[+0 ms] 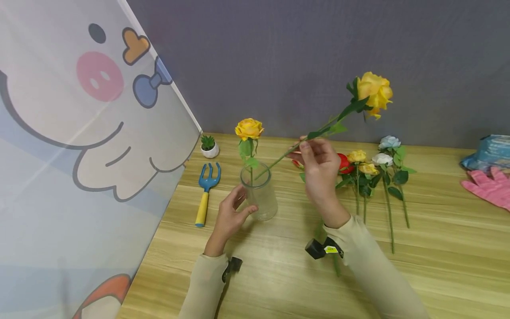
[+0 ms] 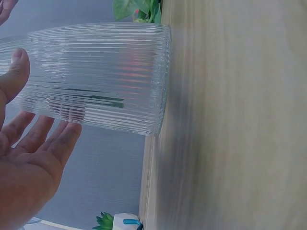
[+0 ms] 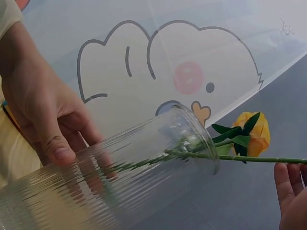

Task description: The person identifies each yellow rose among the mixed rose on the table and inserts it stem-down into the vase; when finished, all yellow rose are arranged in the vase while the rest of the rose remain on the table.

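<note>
A clear ribbed glass vase [image 1: 266, 201] stands upright on the wooden table. My left hand [image 1: 233, 215] holds it from the left, thumb [image 2: 15, 72] on the near side and fingers on the other. One yellow rose [image 1: 249, 129] stands in the vase, bloom above the rim. Between thumb and fingertips my right hand [image 1: 322, 168] pinches the green stem [image 3: 259, 159] of a second yellow rose [image 1: 373, 94]. This stem slants down to the left, its lower end inside the vase mouth, its bloom high at the right.
Several loose roses, including a white one [image 1: 382, 159] and a pale blue one [image 1: 389, 141], lie right of my right hand. A blue hand fork [image 1: 209, 181] and a small potted succulent [image 1: 210, 147] are at the left. Far right are a pink glove [image 1: 488, 186] and a blue packet [image 1: 492, 153].
</note>
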Action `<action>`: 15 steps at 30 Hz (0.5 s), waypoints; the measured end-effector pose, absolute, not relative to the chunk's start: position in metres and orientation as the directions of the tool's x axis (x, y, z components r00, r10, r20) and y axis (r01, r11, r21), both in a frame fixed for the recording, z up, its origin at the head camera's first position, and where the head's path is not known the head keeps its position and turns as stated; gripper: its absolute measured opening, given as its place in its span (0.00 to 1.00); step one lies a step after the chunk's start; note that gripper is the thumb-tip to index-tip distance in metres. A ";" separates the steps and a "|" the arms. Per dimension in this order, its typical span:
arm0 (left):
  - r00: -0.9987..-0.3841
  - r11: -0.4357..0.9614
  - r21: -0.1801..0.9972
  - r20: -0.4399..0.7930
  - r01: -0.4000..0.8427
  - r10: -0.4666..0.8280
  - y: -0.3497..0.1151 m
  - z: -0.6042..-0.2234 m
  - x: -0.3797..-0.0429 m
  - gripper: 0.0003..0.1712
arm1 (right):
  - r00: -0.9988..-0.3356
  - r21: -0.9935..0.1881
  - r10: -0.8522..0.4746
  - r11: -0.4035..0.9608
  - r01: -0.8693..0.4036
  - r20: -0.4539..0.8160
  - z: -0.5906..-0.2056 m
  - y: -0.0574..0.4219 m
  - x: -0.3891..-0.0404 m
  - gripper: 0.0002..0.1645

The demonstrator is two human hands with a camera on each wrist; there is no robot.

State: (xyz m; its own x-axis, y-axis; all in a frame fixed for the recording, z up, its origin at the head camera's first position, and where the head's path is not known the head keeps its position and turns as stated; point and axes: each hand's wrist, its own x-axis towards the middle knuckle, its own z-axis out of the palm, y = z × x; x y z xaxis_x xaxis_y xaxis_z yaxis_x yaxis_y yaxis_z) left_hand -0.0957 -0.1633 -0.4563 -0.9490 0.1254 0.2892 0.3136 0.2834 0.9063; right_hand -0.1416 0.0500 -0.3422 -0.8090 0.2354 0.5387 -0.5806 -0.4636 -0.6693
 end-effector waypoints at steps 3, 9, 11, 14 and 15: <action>-0.949 0.283 0.906 0.290 0.315 0.127 -0.164 -0.457 -0.096 0.42 | -0.811 -0.676 0.231 -0.457 -0.578 0.537 -0.343 0.048 -0.143 0.13; -0.946 0.278 0.905 0.294 0.321 0.134 -0.164 -0.457 -0.096 0.42 | -0.822 -0.699 0.233 -0.437 -0.566 0.520 -0.347 0.045 -0.144 0.10; -0.946 0.277 0.906 0.295 0.322 0.135 -0.164 -0.457 -0.096 0.42 | -0.828 -0.703 0.224 -0.442 -0.557 0.514 -0.347 0.045 -0.144 0.13; -0.946 0.274 0.906 0.295 0.322 0.135 -0.164 -0.457 -0.096 0.42 | -0.835 -0.706 0.205 -0.455 -0.543 0.511 -0.348 0.043 -0.145 0.22; -0.946 0.274 0.906 0.295 0.322 0.135 -0.164 -0.457 -0.096 0.42 | -0.837 -0.707 0.199 -0.457 -0.540 0.510 -0.349 0.043 -0.145 0.23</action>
